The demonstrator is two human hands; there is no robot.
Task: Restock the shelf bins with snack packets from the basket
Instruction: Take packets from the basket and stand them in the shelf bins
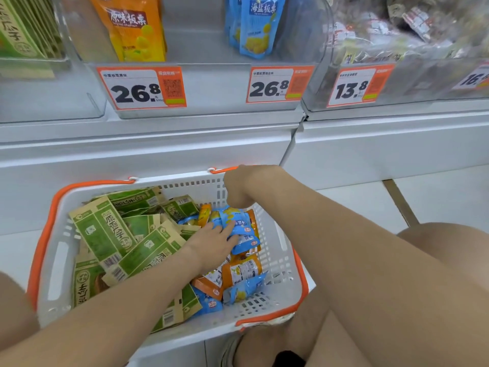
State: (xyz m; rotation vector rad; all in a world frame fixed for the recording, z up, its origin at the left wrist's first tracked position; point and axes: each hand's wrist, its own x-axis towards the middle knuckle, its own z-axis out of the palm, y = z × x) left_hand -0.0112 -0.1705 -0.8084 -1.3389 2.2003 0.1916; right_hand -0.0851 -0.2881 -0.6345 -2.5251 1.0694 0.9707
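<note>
While picking proceeds in the basket (pixel 281 243), left hand (pixel 211 243) rests, grip wide, on blue packets (pixel 244 230); right hand (pixel 235 190) grip cannot be told. Next likely needs a firm clasp, then the shelf bin (pixel 217 84).

The right hand (pixel 234 193) bends down at the wrist at 12 o'clock of the white slotted plastic basket with orange handles (pixel 185 187). Its fingers are hidden behind it, so whether they grip the blue snack packets (pixel 239 226) below cannot be told. At 2 o'clock, the wrapped goods inside the clear plastic shelf bin (pixel 428 82) are blurred. The orange-and-white price tag (pixel 475 78) at 3 o'clock is cut off after "16". The top edge crops the orange pouch (pixel 132 30) at 11 o'clock.
</note>
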